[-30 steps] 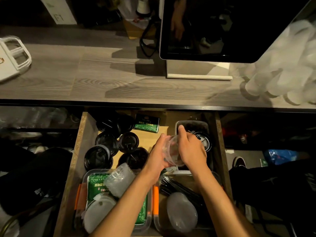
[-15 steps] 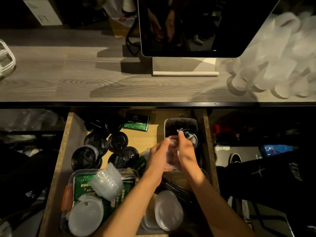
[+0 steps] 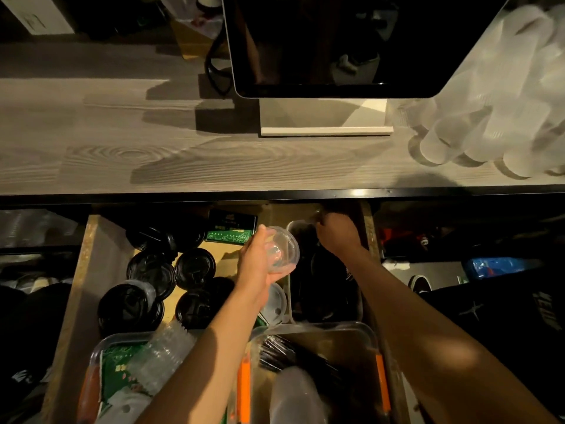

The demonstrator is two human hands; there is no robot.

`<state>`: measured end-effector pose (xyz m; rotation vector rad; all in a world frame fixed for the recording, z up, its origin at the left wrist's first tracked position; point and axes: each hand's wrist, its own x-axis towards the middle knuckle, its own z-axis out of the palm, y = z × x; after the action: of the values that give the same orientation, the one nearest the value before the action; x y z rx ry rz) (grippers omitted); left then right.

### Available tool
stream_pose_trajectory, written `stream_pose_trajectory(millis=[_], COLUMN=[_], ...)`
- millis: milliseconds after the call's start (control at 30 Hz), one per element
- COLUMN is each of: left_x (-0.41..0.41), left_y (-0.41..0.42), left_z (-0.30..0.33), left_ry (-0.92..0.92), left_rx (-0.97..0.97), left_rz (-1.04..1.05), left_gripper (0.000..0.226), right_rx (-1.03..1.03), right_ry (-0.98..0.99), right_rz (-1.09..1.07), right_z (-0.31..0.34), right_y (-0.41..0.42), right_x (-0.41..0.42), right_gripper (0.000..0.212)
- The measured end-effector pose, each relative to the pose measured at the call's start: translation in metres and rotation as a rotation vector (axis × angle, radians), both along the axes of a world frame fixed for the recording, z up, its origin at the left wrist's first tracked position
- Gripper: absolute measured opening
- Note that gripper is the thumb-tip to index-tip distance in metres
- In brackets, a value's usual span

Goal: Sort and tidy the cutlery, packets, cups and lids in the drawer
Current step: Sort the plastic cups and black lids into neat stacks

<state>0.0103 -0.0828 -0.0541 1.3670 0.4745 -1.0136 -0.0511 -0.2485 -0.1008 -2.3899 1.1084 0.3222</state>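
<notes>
Both bare forearms reach forward from the lower edge. Left hand point(image 3: 256, 264) raised, fingers and thumb curled round a small clear cup point(image 3: 279, 250). Right hand point(image 3: 337, 235) farther forward, knuckles up, fingers bent downward into shadow; what they grip, if anything, cannot be told.

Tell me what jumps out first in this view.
The left hand holds a small clear cup up over the middle of the open drawer. The right hand reaches into the shadowed back right corner; its grip is hidden. Black lids crowd the drawer's left half.
</notes>
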Motion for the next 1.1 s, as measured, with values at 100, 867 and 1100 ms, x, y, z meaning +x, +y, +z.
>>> stream_pose_trajectory(millis=[100,867,1100], left_x=[0.001,0.008,0.022], left_y=[0.001,0.015,0.025], left_z=[-0.004,0.007,0.000], left_ry=[0.045,0.022,0.050], left_rx=[0.000,-0.001,-0.005], left_rz=[0.022,0.044,0.088], left_gripper=[0.036,0.036,0.044], right_rx=[0.007,0.114,0.177], right_ry=[0.066,-0.270,-0.112], right_rz=[0.061,-0.362,-0.093], right_z=[-0.010,-0.031,-0.026], right_y=[-0.005,-0.011,0.005], right_x=[0.005,0.002,0.029], right_gripper=[0.032,0.020,0.035])
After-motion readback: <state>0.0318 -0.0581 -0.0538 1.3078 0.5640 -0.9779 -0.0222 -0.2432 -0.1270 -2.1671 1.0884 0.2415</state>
